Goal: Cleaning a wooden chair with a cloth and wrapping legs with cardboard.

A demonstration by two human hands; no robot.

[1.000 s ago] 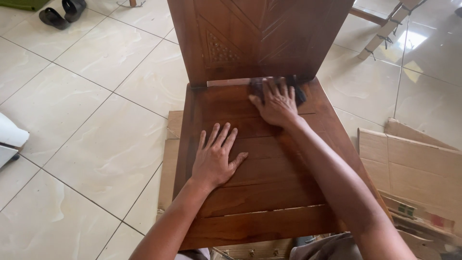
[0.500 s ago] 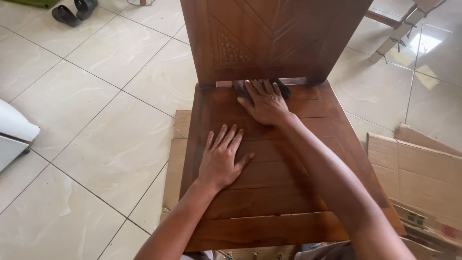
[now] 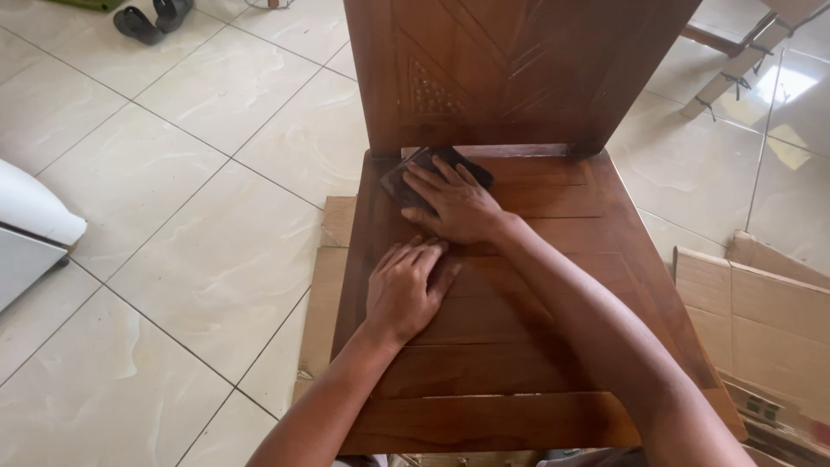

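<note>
Grip: right hand (image 3: 454,206) lay flat, fingers spread, pressing a dark sanding pad (image 3: 425,169); nothing was clasped.
Pad position: under the fingertips, upper centre of frame, at the seat's rear left corner, just before the carved backrest (image 3: 510,69).
Left hand (image 3: 402,290): flat and empty on the chair seat (image 3: 519,346), knuckles near the right wrist.
Risk: judged that the unclasped pad could slip from under the fingers, or knuckles could strike the backrest.
Surroundings: cardboard (image 3: 761,320) at right, tiled floor (image 3: 173,259).

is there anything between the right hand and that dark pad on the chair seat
Nothing visible. The right hand lies flat directly on the dark pad, pressing it onto the wooden chair seat near the back left corner, below the backrest. The left hand rests on the seat just behind it, not in between.
</note>
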